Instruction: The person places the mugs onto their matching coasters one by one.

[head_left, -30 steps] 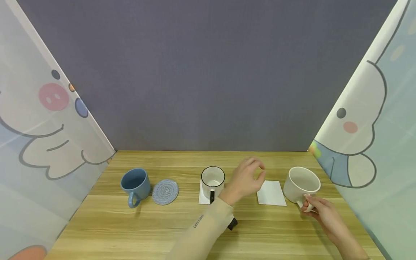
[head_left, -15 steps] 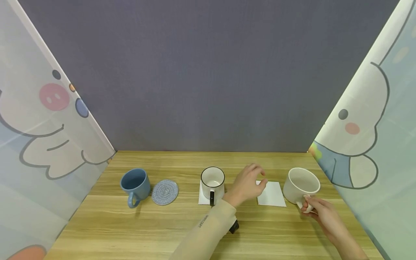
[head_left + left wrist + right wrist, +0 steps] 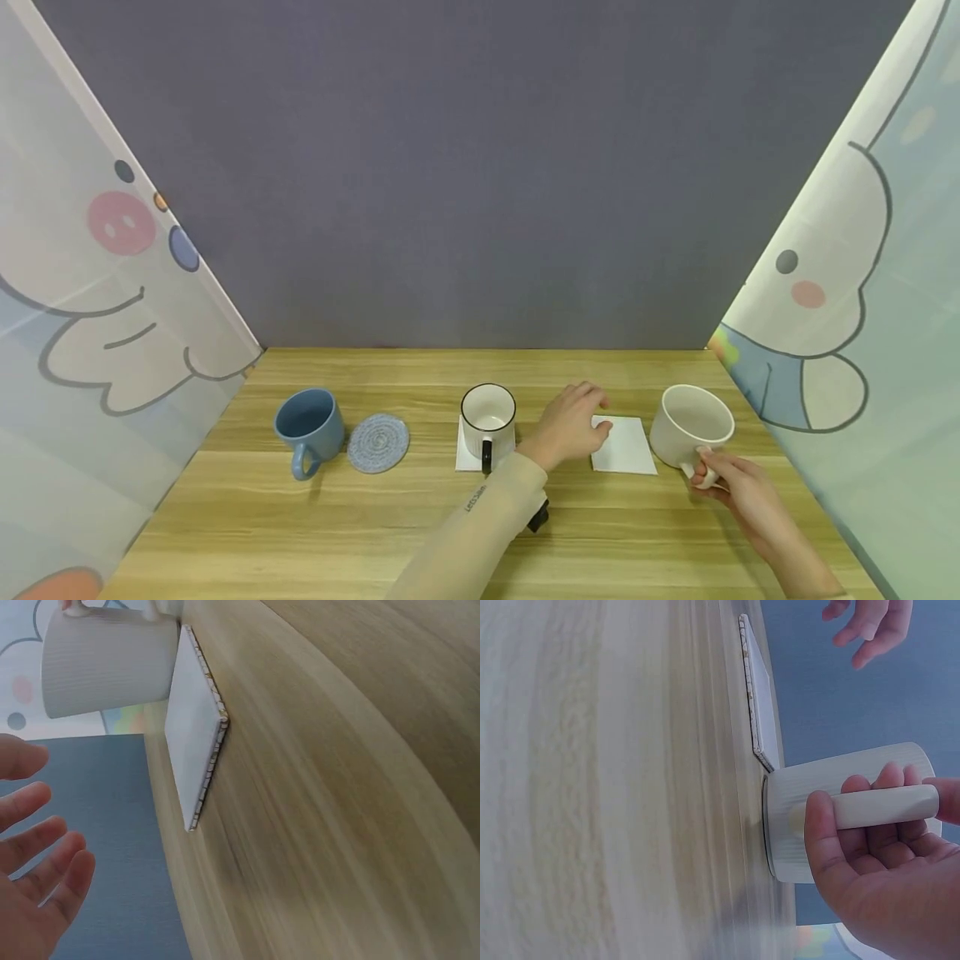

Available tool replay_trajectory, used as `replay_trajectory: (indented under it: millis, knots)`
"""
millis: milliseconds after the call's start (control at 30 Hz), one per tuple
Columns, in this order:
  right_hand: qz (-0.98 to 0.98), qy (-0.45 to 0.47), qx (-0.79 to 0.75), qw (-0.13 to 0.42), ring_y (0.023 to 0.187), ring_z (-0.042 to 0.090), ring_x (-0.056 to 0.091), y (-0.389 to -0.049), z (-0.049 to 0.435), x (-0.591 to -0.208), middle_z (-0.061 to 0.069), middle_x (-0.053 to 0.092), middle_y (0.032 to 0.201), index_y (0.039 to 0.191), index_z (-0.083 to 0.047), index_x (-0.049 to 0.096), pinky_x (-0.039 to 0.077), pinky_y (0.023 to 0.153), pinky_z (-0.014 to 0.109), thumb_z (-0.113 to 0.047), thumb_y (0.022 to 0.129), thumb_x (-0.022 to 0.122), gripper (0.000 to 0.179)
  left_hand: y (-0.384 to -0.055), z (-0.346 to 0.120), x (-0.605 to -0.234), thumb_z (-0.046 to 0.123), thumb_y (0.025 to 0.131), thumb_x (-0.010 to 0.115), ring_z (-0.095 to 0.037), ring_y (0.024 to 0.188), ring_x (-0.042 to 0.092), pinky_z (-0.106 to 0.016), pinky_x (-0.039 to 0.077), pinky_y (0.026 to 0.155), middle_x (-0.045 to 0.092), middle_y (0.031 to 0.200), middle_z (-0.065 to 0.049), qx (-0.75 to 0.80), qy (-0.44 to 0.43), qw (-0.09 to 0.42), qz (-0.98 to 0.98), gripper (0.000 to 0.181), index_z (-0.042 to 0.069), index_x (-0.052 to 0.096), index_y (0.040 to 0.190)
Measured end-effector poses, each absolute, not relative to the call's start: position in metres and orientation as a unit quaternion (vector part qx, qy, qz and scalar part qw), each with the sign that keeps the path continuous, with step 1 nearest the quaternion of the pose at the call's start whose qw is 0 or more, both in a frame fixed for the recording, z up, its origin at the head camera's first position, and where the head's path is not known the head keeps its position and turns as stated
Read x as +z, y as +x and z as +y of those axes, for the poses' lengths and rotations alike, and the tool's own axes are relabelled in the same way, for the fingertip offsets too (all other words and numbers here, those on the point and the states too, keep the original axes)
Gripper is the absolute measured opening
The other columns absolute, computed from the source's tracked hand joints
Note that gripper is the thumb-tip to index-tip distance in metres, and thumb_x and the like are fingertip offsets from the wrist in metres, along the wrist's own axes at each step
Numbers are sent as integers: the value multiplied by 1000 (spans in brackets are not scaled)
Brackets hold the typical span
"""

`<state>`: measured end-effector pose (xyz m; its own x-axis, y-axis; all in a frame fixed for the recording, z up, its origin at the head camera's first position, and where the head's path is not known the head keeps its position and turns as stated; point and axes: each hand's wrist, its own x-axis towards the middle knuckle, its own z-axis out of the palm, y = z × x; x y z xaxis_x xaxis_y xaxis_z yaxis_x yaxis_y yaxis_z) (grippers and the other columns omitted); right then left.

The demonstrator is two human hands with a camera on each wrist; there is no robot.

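Note:
At the right of the table stands a cream ribbed mug [image 3: 678, 437], upright with its handle [image 3: 881, 808] toward the person. My right hand [image 3: 738, 492] grips that handle, fingers curled behind it and thumb at its top end. To the mug's left lies a white square coaster [image 3: 624, 446], its edge close to the mug's base. My left hand [image 3: 570, 423] hovers beside the coaster's left side, holding nothing. Its fingers [image 3: 34, 844] are spread and loosely bent. In the head view, the left forearm reaches past a white mug with a black rim [image 3: 487, 421].
The black-rimmed mug stands on another white square coaster [image 3: 467, 460]. Further left are a round blue-grey woven coaster [image 3: 378, 443] and a blue mug [image 3: 311, 429]. A grey panel [image 3: 480, 183] closes the table's back, with printed panels at both sides.
My left hand has come slightly lower and nearer the person, with the gap between thumb and fingers a bit wider. The right hand and its mug stay in place.

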<state>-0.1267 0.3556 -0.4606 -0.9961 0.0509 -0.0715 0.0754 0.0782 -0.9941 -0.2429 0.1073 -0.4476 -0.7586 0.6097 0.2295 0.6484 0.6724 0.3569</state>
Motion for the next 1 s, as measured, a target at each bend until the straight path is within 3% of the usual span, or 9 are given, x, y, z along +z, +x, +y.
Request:
replay_trajectory:
  millis: [367, 567, 867, 1000]
  knots:
    - [737, 43, -675, 9, 76, 17, 63, -127, 355, -461, 2, 60, 78, 88, 13, 58, 56, 71, 33, -22, 102, 45, 40, -245, 107, -460, 39, 89, 64, -9, 103, 50, -23, 44, 89, 54, 119, 12, -139, -357, -4, -924, 28, 24, 60, 113]
    - [740, 42, -671, 11, 77, 17, 63, -126, 355, -460, 3, 60, 79, 89, 13, 58, 56, 72, 33, -23, 102, 45, 41, -245, 106, -465, 42, 87, 66, -11, 114, 50, -27, 42, 97, 55, 117, 13, -123, -356, -27, -926, 31, 25, 61, 112]
    - [738, 49, -673, 14, 76, 17, 62, -127, 354, -461, 2, 60, 78, 88, 12, 58, 56, 71, 34, -23, 102, 45, 41, -244, 105, -472, 40, 85, 69, -7, 98, 50, -22, 46, 81, 53, 105, 14, -103, -365, -57, -923, 29, 25, 60, 108]
    - [736, 52, -675, 12, 75, 17, 62, -127, 354, -461, 2, 59, 78, 88, 11, 59, 55, 71, 33, -23, 102, 45, 39, -245, 105, -475, 39, 83, 73, -9, 109, 50, -23, 46, 89, 55, 112, 14, -102, -367, -64, -922, 33, 25, 62, 110]
